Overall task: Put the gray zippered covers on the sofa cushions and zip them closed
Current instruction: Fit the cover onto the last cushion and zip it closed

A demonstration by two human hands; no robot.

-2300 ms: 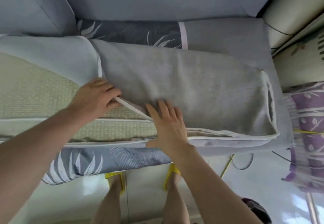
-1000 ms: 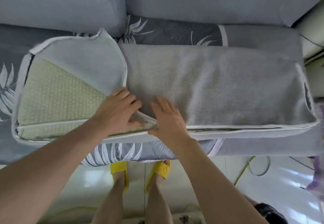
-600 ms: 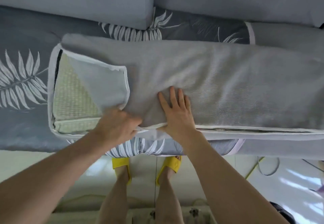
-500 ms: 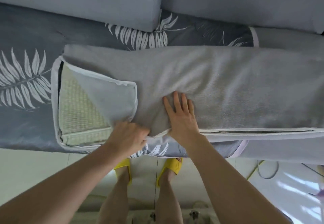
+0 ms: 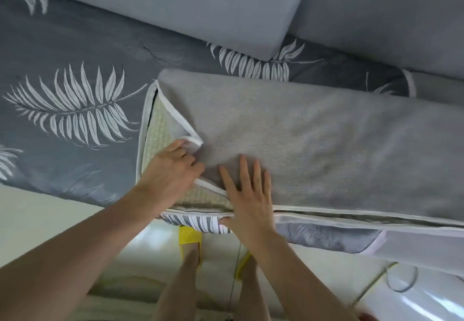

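A long sofa cushion lies across the sofa seat inside a gray zippered cover (image 5: 313, 139) with white piping. At its left end the cover gapes, and the greenish woven cushion core (image 5: 159, 129) shows there and along the front edge. My left hand (image 5: 173, 170) grips the folded-back corner flap of the cover, fingers curled on its piped edge. Just right of it, my right hand (image 5: 247, 195) presses flat on top of the cover at the front edge, fingers spread. The zipper pull is not visible.
The sofa seat wears a dark gray sheet with white leaf prints (image 5: 72, 109). Plain gray back cushions (image 5: 200, 11) stand behind. Below the seat edge are pale floor tiles, my feet in yellow slippers (image 5: 189, 239), and a thin cord (image 5: 399, 280) at the right.
The folded-back flap has been pulled down over the cushion core, leaving far less of it exposed. My left hand has moved up onto the flap corner; my right hand stays flat on the cover.
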